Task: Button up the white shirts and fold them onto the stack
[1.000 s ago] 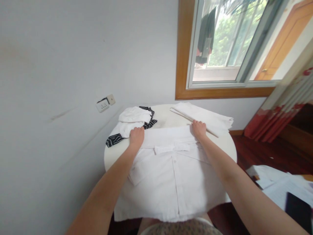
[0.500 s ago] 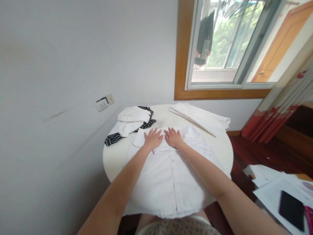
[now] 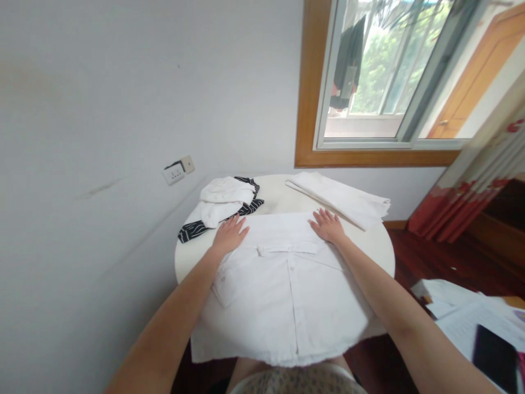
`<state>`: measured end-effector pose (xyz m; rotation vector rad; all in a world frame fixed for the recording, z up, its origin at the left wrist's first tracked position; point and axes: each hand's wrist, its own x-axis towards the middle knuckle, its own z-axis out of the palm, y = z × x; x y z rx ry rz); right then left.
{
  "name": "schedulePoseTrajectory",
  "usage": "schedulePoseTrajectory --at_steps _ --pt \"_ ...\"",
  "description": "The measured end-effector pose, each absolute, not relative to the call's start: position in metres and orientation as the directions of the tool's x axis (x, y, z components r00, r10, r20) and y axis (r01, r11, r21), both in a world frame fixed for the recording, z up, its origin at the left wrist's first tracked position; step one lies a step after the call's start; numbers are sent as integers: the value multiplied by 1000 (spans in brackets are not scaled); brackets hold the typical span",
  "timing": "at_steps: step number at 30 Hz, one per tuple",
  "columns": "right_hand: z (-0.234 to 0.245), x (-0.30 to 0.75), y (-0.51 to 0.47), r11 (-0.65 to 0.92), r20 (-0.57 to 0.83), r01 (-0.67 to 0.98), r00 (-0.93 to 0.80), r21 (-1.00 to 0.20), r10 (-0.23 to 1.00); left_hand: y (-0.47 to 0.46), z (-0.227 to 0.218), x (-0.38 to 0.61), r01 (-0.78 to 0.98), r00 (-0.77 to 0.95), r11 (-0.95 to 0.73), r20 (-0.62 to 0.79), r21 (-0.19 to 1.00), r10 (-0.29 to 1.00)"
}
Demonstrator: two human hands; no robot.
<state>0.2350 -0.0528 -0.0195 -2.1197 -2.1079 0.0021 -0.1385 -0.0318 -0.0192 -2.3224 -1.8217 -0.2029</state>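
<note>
A white button-up shirt point(image 3: 262, 306) lies spread over the round table point(image 3: 379, 254), its hem hanging past the near edge. Its buttoned placket runs down the middle, and the collar sits below a flat folded band at the far end. Flat on the shirt's far left corner rests my left hand point(image 3: 230, 235), fingers stretched out. My right hand point(image 3: 328, 225) presses the far right corner, its fingers also spread. A cuff with a button shows on the left side of the shirt.
A white garment and a black-and-white patterned cloth point(image 3: 192, 231) lie bunched at the table's back left. A folded white cloth point(image 3: 340, 200) is at the back right. Papers and a black phone point(image 3: 494, 355) are at lower right. A wall with a socket point(image 3: 174, 174) borders the left.
My hands have slid apart from the middle of the shirt's far end, left hand leftward and right hand rightward. The fabric between them now lies flatter, and the left cuff shows.
</note>
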Motion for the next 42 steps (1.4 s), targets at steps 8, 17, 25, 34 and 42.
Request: schedulePoseTrajectory --at_steps 8,17,25,34,42 --pt "-26 239 -49 -36 149 992 55 -123 987 -35 -21 -139 971 236 -237 274 -31 932" --pt "-17 243 -60 -309 399 934 356 -179 845 -53 1 -148 988 -135 68 542 141 830" --pt "-14 243 -56 -279 408 944 327 -176 852 -44 1 -143 977 -183 132 352 165 918" --pt "0 249 -51 -87 582 971 203 -221 787 -43 21 -142 986 51 -139 635 90 771" --pt "34 233 -29 -139 508 964 239 -226 828 -23 47 -133 993 -10 -62 609 97 793"
